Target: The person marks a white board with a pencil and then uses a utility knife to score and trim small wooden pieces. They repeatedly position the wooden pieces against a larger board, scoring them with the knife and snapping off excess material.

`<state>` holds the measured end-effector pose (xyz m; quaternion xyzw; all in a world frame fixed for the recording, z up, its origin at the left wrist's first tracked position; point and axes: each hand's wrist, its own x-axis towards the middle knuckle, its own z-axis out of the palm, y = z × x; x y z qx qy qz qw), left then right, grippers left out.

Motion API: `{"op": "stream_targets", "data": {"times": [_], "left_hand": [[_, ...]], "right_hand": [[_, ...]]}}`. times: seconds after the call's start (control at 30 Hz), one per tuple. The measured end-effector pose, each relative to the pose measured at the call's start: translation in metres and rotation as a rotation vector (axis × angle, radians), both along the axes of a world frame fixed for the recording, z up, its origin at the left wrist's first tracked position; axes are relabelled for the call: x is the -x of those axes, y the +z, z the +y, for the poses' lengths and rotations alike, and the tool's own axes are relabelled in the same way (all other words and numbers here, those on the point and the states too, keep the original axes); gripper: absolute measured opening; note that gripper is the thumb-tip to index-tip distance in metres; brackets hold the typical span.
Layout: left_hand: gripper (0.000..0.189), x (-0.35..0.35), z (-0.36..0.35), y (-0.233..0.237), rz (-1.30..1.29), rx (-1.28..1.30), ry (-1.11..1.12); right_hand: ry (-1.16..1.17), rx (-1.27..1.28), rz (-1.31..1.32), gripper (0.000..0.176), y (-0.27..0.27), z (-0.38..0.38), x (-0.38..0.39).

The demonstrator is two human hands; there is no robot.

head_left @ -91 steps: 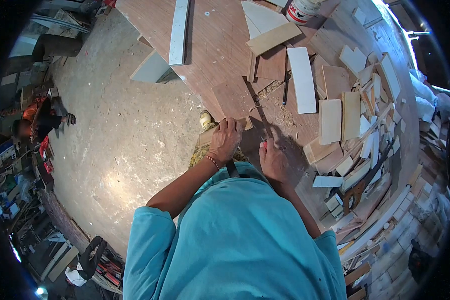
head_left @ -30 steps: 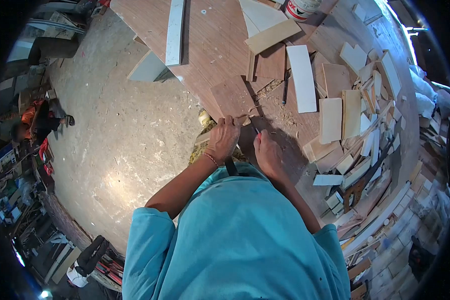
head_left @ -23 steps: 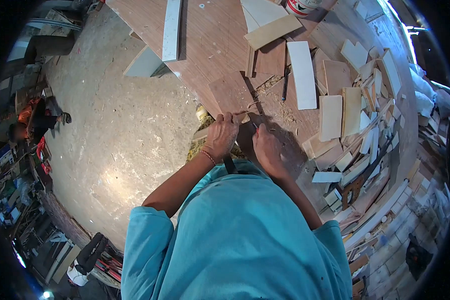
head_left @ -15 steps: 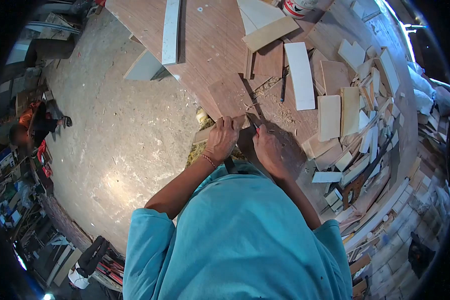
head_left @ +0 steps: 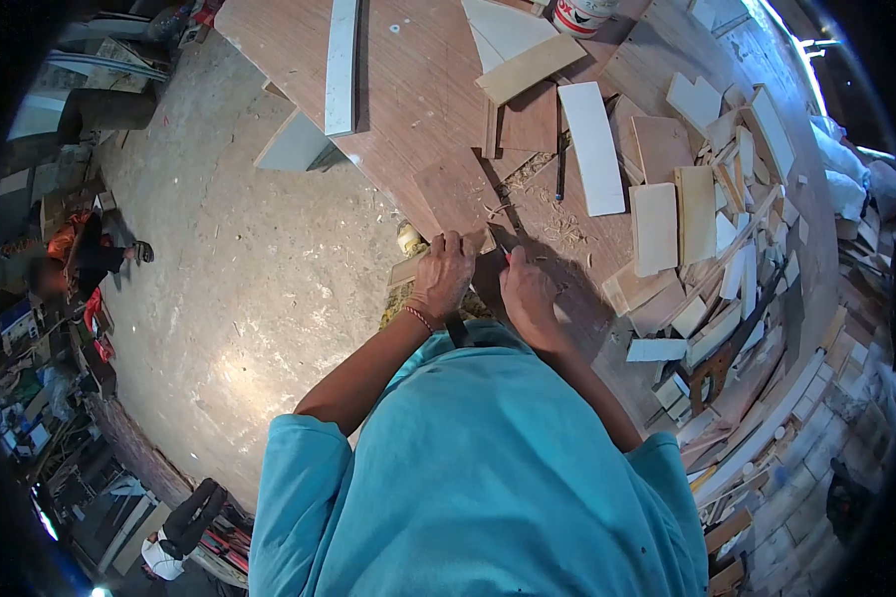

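Note:
My left hand (head_left: 444,275) is closed on a small wooden piece (head_left: 480,242) at the near edge of the workbench (head_left: 418,90). My right hand (head_left: 530,289) is wrapped round a cutting tool with a red part at its handle (head_left: 509,258); its dark blade points toward the wooden piece. The blade's exact shape is too small to make out. Curled wood shavings (head_left: 564,227) lie just beyond my right hand. A dark pencil-like stick (head_left: 561,171) rests beside a white curved board (head_left: 594,149).
Wood offcuts (head_left: 657,229) and a handsaw (head_left: 709,382) cover the bench's right side. A white-and-red tub (head_left: 581,16) stands at the back. A long white strip (head_left: 341,70) lies at the left. Two people are at the far left, one in orange (head_left: 67,244).
The view has shifted slightly. Both hands keep nearly the same pose around the wooden piece and the tool.

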<state>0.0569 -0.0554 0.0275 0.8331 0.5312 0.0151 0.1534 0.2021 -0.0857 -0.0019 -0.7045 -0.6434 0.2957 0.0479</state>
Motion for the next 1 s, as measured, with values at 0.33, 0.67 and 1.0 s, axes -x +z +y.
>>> {"op": "stream_targets", "data": {"times": [0.33, 0.67, 1.0], "left_hand": [[0.052, 0.001, -0.014, -0.011, -0.107, -0.2, 0.057], [0.075, 0.005, -0.003, 0.038, -0.414, 0.057, 0.134], [0.023, 0.027, 0.039, 0.031, -0.553, 0.301, 0.334]], "right_hand": [[-0.637, 0.364, 1.028, 0.032, 0.031, 0.012, -0.013], [-0.549, 0.255, 1.165, 0.019, 0.048, 0.028, -0.011], [-0.226, -0.099, 0.541, 0.033, 0.037, 0.022, -0.015]]}}
